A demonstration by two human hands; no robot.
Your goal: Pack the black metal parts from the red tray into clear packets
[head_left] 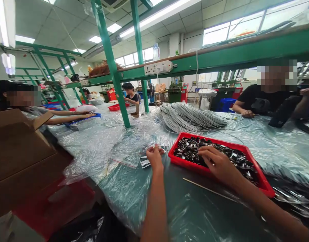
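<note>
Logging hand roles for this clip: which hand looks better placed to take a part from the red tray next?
Probably the right hand: its fingers are over the black parts in the red tray. The left hand is outside, beyond the tray's left end.

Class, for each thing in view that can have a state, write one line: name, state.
Red tray: filled with small black parts
Cable: coiled in a bundle
Cardboard box: flap open
Ceiling lights: lit
Power strip: plug inserted
Plastic sheeting: wrinkled
Left hand: fingers drawn together, grip unclear
Right hand: fingers bent, over tray
</note>
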